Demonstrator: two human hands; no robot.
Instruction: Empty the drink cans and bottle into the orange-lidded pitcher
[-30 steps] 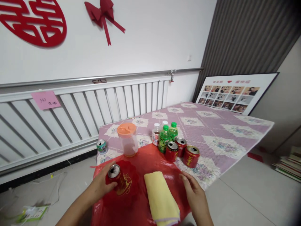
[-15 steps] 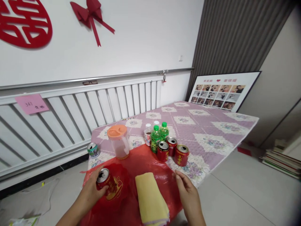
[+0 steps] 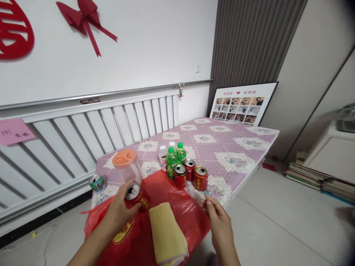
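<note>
My left hand (image 3: 123, 207) is wrapped round an opened red drink can (image 3: 142, 201), tilted above the red plastic bag (image 3: 191, 214) that lies spread on the near end of the table. At the bag's right edge, my right hand (image 3: 217, 216) has thumb and fingers pinched together on the plastic. Between the hands a folded yellow cloth (image 3: 168, 234) rests on the bag. Just past the bag stand three more red cans: a dark-rimmed can (image 3: 180, 177), a can behind it (image 3: 190, 170) and a gold-rimmed can (image 3: 200, 178).
Green-capped bottles (image 3: 172, 162) and white-capped bottles (image 3: 162, 159) cluster behind the cans. A clear pitcher with an orange lid (image 3: 124, 159) stands left of them, and a teal can (image 3: 97, 183) sits at the left table edge. A white radiator (image 3: 122, 123) runs along the wall behind the flowered tablecloth (image 3: 235, 159).
My left hand has lifted the red can and brought it rightward, in front of the pitcher. My right hand stays at the bag's edge. The view has turned to the right.
</note>
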